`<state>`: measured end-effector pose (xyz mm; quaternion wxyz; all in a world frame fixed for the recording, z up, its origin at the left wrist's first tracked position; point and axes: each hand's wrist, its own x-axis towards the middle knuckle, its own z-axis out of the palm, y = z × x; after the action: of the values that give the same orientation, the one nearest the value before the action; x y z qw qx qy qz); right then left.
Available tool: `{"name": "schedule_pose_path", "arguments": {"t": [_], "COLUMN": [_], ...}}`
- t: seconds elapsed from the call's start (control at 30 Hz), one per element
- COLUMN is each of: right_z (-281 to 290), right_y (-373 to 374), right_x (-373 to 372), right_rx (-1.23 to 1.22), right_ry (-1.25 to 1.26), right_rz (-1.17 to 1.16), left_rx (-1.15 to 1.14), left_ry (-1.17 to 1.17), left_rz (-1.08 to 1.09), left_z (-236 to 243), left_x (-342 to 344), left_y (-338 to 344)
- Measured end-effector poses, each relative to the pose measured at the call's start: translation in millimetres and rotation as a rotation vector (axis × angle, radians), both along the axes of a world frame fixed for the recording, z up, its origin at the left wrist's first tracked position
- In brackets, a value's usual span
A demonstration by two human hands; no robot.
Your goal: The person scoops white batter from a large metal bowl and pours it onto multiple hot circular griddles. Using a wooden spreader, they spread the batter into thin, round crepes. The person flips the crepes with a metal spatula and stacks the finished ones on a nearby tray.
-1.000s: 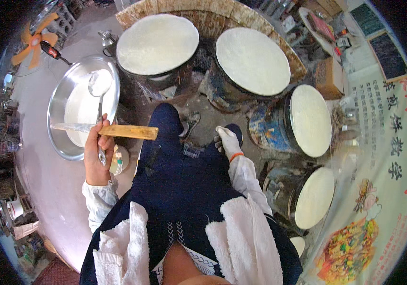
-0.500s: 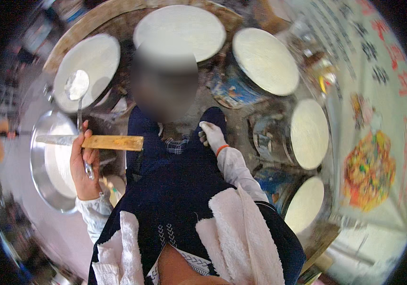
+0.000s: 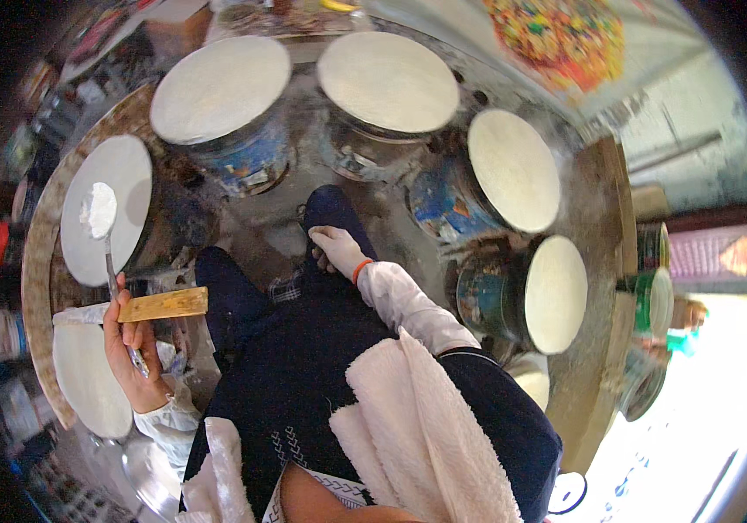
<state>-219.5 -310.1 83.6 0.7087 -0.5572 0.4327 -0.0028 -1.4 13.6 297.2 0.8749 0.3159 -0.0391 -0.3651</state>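
My left hand [image 3: 136,357] is closed around two tools. One is a metal ladle [image 3: 98,209], its bowl carrying white stuff and raised over a round pale-topped griddle [image 3: 85,253]. The other, a scraper with a flat wooden handle [image 3: 164,304], lies crosswise in the fingers; its whitish blade points left over another pale griddle [image 3: 94,383]. In front of my dark-clothed leg, my right hand [image 3: 335,249] hangs with its fingers curled in, a red-orange band at the wrist. No object shows in it, though its palm is hidden.
More round griddles [image 3: 221,91] with pale tops form a ring ahead and right, several on blue drum-like stands [image 3: 251,161]. A wooden rim [image 3: 35,288] curves around the left side. At lower left sits a shiny metal basin [image 3: 151,471]. A bright doorway [image 3: 696,383] opens at right.
My view has turned right, so the griddles sit further left and the metal basin has slid to the lower left. Both tools stay in my left hand; my right hand remains curled.
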Motion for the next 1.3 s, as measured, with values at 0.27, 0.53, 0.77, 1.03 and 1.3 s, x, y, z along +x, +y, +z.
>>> {"name": "schedule_pose_path", "arguments": {"t": [0.27, 0.53, 0.77, 1.03, 1.3], "right_z": [1, 38, 60, 60, 61], "right_y": [33, 57, 70, 78, 89], "right_x": [-59, -81, -89, -105, -129], "right_rx": [-0.084, -0.196, -0.245, -0.229, 0.002], "right_ry": [-0.104, -0.076, -0.054, -0.026, -0.146], "right_rz": [-0.218, -0.259, -0.245, -0.368, -0.504], "left_rx": [0.166, 0.076, 0.153, 0.093, 0.115], "left_ry": [-0.126, -0.243, -0.264, -0.249, -0.201], "left_rz": [-0.063, -0.309, -0.315, -0.395, -0.428], "left_z": [56, 73, 87, 65, 76], "left_x": [-47, -33, -55, -28, -42], "left_y": [-24, -32, -45, -38, -51]}}
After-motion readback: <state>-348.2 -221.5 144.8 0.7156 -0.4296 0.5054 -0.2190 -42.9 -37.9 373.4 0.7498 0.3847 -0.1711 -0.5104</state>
